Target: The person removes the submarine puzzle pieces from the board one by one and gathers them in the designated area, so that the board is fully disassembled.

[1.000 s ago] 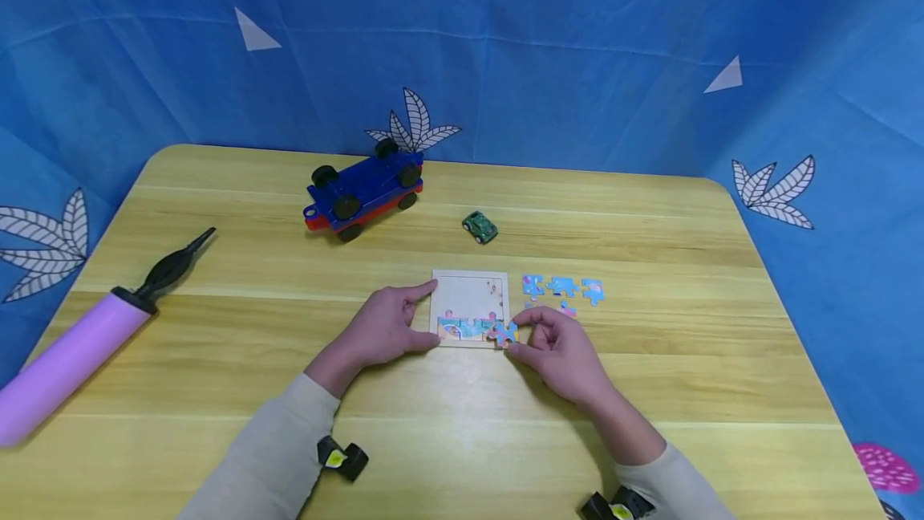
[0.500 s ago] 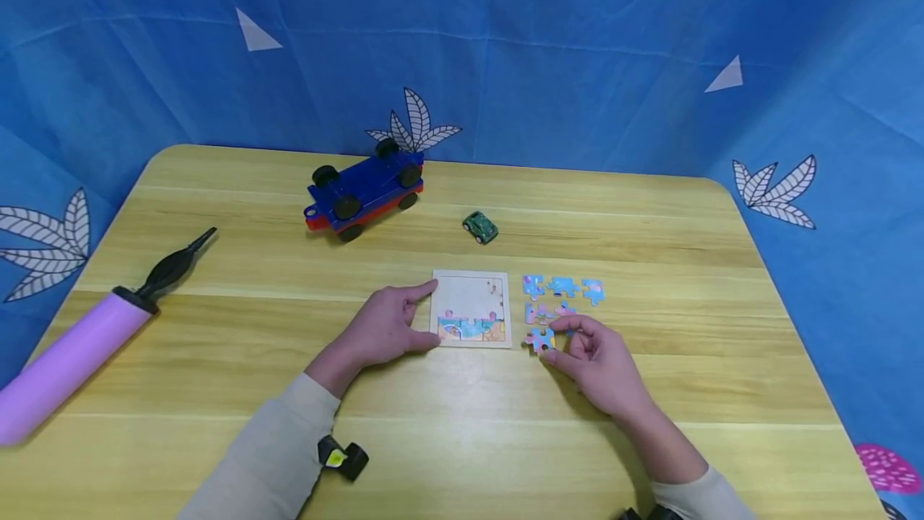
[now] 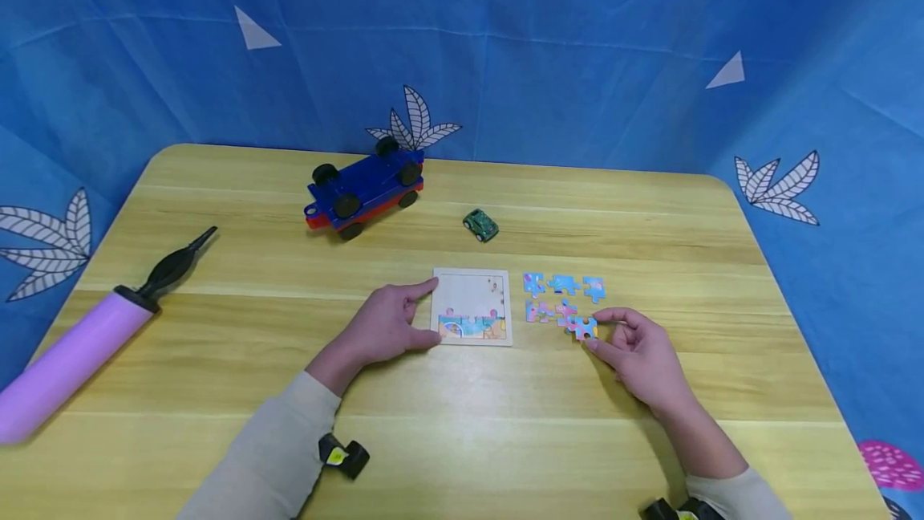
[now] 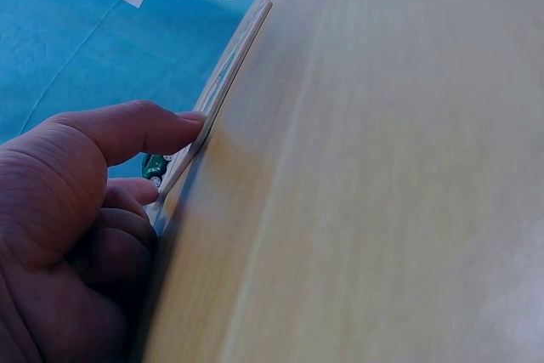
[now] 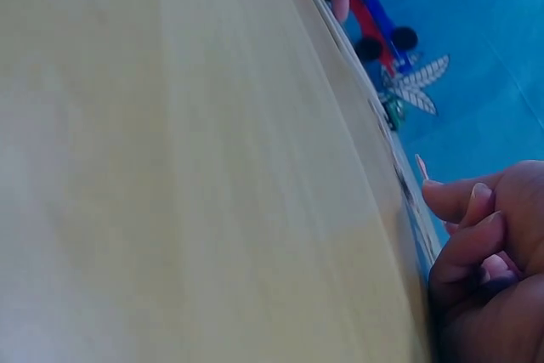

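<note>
A shallow square jigsaw frame (image 3: 472, 273) lies flat on the table, with a row of joined pieces (image 3: 472, 327) along its near side. My left hand (image 3: 387, 324) holds the frame by its left edge, thumb at the near corner and forefinger at the far one. In the left wrist view the thumb (image 4: 144, 129) rests on the frame's rim. Between thumb and forefinger, my right hand (image 3: 641, 355) pinches a blue jigsaw piece (image 3: 584, 328), right of the frame. It overlaps the lower part of the loose pink piece (image 3: 566, 310) in the head view.
Several loose jigsaw pieces (image 3: 563, 285) lie in rows right of the frame. Behind it stands a small green toy car (image 3: 480, 225). An overturned blue and red toy wagon (image 3: 366, 189) is at the back left. A purple hand pump (image 3: 79, 363) lies along the left side.
My right hand has carried the piece rightward, away from the frame's near right corner to the loose pieces. My left hand has stayed at the frame.
</note>
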### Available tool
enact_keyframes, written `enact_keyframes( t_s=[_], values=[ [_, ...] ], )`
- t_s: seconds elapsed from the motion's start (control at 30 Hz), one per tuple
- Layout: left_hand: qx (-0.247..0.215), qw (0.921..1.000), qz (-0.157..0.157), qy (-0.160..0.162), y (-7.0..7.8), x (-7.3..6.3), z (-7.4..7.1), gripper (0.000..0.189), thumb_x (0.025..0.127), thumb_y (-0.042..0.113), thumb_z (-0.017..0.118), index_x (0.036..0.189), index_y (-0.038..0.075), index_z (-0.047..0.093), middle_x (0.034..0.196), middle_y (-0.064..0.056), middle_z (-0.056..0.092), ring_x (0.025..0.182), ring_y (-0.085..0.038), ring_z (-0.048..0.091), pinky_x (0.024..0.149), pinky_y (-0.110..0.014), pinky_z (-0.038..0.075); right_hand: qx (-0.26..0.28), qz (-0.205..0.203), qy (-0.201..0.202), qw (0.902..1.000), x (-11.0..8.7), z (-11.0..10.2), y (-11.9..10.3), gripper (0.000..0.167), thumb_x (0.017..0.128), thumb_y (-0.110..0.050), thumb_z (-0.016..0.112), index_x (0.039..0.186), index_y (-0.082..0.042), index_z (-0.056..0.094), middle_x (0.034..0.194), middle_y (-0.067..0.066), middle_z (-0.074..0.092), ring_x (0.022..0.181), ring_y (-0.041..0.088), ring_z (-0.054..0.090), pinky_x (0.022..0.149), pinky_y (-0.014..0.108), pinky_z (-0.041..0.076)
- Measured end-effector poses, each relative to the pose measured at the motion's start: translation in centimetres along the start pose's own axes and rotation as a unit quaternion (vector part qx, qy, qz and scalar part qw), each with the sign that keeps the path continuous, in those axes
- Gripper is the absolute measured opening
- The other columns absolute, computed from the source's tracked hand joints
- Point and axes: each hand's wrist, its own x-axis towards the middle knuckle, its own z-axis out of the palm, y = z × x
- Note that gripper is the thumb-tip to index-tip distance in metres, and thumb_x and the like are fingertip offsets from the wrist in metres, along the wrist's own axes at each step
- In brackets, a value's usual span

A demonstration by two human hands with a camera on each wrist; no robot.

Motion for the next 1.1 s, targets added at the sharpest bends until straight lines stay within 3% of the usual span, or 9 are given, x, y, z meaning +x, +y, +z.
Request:
enact_keyframes(
  t_s=[0.33, 1.1],
  values=[
    [-0.001, 0.9999, 0.012, 0.001, 0.0, 0.0, 0.0, 0.085, 0.077, 0.027, 0.088, 0.150, 0.014, 0.047, 0.056, 0.003, 0.028, 0.049, -0.016, 0.024, 0.053, -0.031, 0.023, -0.043, -0.003, 0.025, 0.9988, 1.1, -1.9, 0.3, 0.036, 0.089, -0.013, 0.078, 0.120, -0.002, 0.062, 0.064, -0.002, 0.039, 0.044, 0.010, 0.041, 0.047, 0.027, 0.040],
    [-0.004, 1.0000, 0.006, 0.001, 0.0, -0.1, 0.0, 0.085, 0.077, 0.027, 0.088, 0.150, 0.015, 0.047, 0.056, 0.003, 0.029, 0.049, -0.015, 0.025, 0.052, -0.030, 0.024, -0.070, 0.026, 0.004, 0.9972, 1.8, -1.8, 0.1, 0.037, 0.090, -0.013, 0.077, 0.122, -0.001, 0.063, 0.064, -0.002, 0.039, 0.047, 0.011, 0.043, 0.048, 0.029, 0.042]
  ],
)
